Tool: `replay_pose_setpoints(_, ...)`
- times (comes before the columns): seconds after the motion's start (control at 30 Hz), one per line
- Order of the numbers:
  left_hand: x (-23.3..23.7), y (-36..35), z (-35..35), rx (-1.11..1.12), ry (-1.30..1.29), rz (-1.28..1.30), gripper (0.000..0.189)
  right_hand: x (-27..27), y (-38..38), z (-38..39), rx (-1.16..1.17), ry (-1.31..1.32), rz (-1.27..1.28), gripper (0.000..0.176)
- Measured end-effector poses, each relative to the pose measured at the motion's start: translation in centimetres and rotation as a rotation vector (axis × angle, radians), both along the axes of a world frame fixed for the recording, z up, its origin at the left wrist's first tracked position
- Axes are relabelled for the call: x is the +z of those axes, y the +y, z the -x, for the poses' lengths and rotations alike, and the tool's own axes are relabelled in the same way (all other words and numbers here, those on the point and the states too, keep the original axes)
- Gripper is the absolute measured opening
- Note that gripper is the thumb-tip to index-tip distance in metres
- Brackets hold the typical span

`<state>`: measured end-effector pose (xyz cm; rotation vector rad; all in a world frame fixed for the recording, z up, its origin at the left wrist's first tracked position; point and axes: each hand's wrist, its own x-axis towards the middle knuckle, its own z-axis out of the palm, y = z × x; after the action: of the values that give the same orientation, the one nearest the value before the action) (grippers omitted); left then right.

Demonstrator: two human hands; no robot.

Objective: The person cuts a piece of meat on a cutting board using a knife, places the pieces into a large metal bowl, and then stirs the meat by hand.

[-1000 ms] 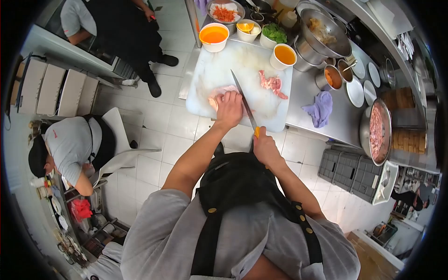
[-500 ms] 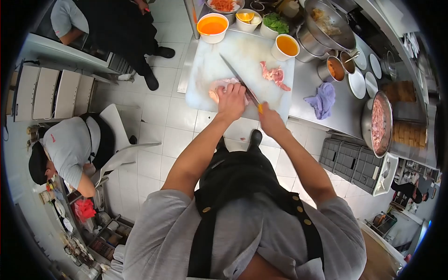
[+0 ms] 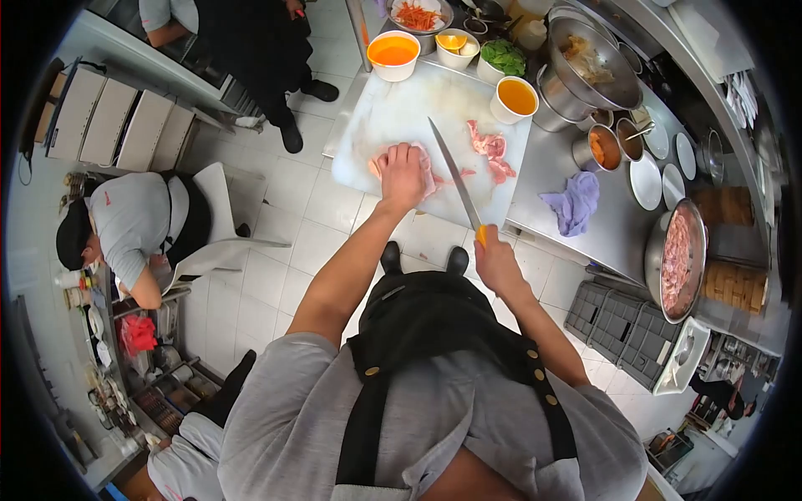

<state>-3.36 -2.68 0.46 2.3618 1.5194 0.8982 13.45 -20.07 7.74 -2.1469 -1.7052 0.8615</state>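
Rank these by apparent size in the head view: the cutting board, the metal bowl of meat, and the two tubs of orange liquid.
1. Cutting board
2. Metal bowl of meat
3. Left tub and right tub: too alike to rank

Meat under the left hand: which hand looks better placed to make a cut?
Right, probably: the right hand grips the knife by its yellow handle, blade beside the meat. The left hand rests on the meat, seemingly better suited to steadying it.

The left hand (image 3: 403, 174) hides much of the meat (image 3: 428, 177), and the top edge cuts off a standing co-worker (image 3: 255, 52).
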Motion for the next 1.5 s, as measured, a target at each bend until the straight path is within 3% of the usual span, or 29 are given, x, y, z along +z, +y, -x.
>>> replay_pose_setpoints(0.1,0.0,-1.7,-0.1,-0.026,0.060,0.001,0.024,-2.1,-1.7,-1.0,0.049,-0.027,0.075,0.037)
replay_pose_setpoints(0.13,0.0,-2.3,0.0,-0.128,0.093,-0.011,0.023,-4.4,-1.0,-2.1,0.052,-0.067,0.090,0.039)
replay_pose_setpoints(0.2,0.2,-2.5,-0.1,-0.235,0.126,-0.022,0.022,-6.6,2.3,-4.8,0.125,-0.140,-0.080,0.037)
replay_pose_setpoints(0.33,0.3,-2.3,1.0,-0.319,0.067,-0.038,0.022,-3.4,6.4,-6.8,0.069,-0.213,-0.160,0.035)
replay_pose_setpoints(0.5,1.6,-3.7,2.7,-0.456,-0.087,-0.077,0.030,-1.7,0.4,-6.0,0.069,-0.076,-0.092,0.034)
replay_pose_setpoints(0.63,2.7,-7.6,3.8,0.107,-0.512,-0.068,0.032,-2.0,3.1,-7.0,0.094,-0.085,-0.173,0.040)
replay_pose_setpoints(0.77,0.0,-14.6,7.8,0.522,-0.570,0.044,0.032,-3.3,8.6,-6.7,0.274,-0.231,-0.099,0.052)
replay_pose_setpoints(0.83,-0.9,-19.4,9.2,0.702,-0.640,0.142,0.030,-6.0,10.4,-7.3,0.435,-0.366,-0.571,0.057)
replay_pose_setpoints(0.87,-1.7,-22.0,9.9,0.764,-0.643,0.156,0.030,-6.3,9.3,-5.9,0.494,-0.352,-0.551,0.057)
replay_pose_setpoints(1.0,-9.0,-29.2,11.0,1.101,-0.764,0.272,0.027,-4.9,0.8,0.1,0.730,0.063,-0.425,0.029)
replay_pose_setpoints(1.07,-17.5,-32.0,10.4,1.163,-0.781,0.250,0.025,-11.1,-3.4,4.6,0.559,0.312,0.072,0.012)
replay_pose_setpoints(1.1,-20.8,-32.4,9.9,1.142,-0.783,0.205,0.026,-17.0,-4.2,5.4,0.568,0.265,0.075,0.009)
replay_pose_setpoints(1.17,-27.5,-33.3,8.1,1.193,-0.971,0.445,0.028,-30.6,-5.0,5.9,0.508,0.118,0.196,0.008)
replay_pose_setpoints(1.23,-35.8,-34.9,6.0,1.112,-0.921,0.396,0.025,-42.6,-4.3,7.4,0.433,-0.058,0.344,0.015)
replay_pose_setpoints(1.27,-36.8,-34.9,5.7,1.164,-1.004,0.492,0.025,-48.4,-4.4,7.9,0.423,-0.087,0.421,0.015)
replay_pose_setpoints(1.3,-36.8,-34.7,5.4,1.216,-1.088,0.596,0.024,-54.7,-5.2,7.7,0.479,-0.119,0.317,0.015)
replay_pose_setpoints(1.33,-38.5,-35.4,4.8,1.259,-1.178,0.573,0.028,-59.3,-4.9,8.1,0.543,-0.186,0.402,0.017)
replay_pose_setpoints(1.4,-40.8,-37.3,4.9,1.215,-1.167,0.634,0.027,-69.3,-5.5,7.7,0.531,-0.295,0.431,0.021)
replay_pose_setpoints(1.5,-41.8,-39.0,6.4,1.248,-1.279,0.728,0.026,-77.6,-5.3,9.6,0.540,-0.396,0.618,0.028)
